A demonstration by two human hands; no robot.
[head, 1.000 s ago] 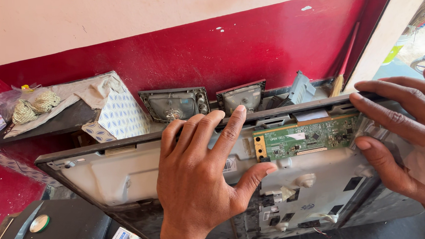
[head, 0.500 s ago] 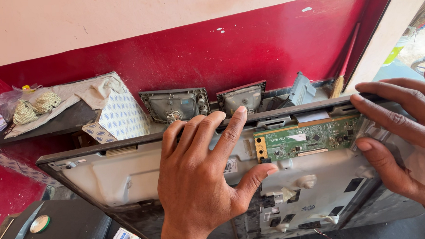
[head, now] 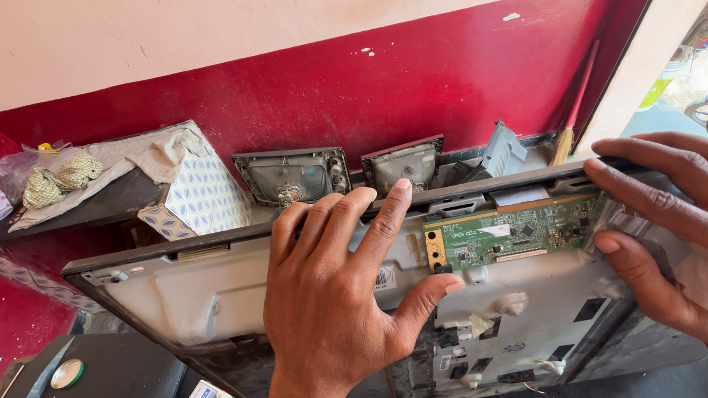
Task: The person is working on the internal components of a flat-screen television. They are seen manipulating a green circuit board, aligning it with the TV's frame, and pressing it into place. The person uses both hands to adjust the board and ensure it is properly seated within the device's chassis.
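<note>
A flat screen panel (head: 197,292) lies tilted with its grey metal back toward me. A green circuit board (head: 513,233) is fixed along its upper edge. My left hand (head: 343,292) rests flat on the metal back, fingers spread and reaching the top edge, thumb just below the board's left end. My right hand (head: 679,230) grips the panel's upper right corner, fingers over a shiny ribbon strip next to the board and thumb below.
Behind the panel, against the red wall (head: 380,76), stand two framed speaker-like parts (head: 292,176) (head: 403,162), a patterned box (head: 201,200) under cloth, a bag of twine balls (head: 46,179) and a broom (head: 572,119). A black device (head: 97,390) lies at lower left.
</note>
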